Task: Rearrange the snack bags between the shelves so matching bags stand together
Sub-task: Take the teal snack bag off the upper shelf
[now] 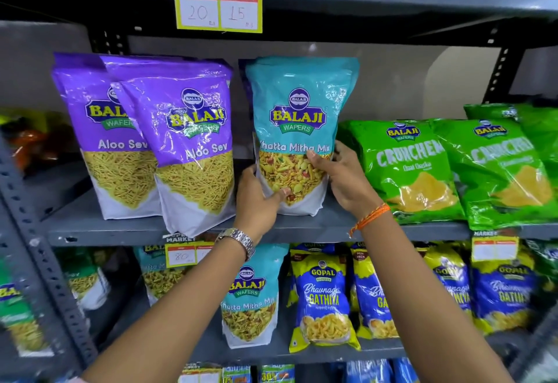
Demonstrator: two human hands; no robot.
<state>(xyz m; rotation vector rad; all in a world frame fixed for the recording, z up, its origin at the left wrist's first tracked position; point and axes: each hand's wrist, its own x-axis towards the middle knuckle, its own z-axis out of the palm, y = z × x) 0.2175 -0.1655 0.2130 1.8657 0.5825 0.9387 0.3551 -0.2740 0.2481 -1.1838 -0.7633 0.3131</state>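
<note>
Head view: both hands (302, 186) clamp the upright teal bag (297, 128) near the shelf edge (302, 228).

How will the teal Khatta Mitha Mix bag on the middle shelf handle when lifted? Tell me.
The teal bag probably flexes: its film looks soft and glossy, perhaps slippery. Standing tall on a narrow base, it may tip once the left hand and right hand release.

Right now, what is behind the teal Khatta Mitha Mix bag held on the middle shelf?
Both hands, left hand and right hand, grip the teal Khatta Mitha Mix bag. A dark purple edge peeks out behind its left side; the bag covers the rest.
</note>
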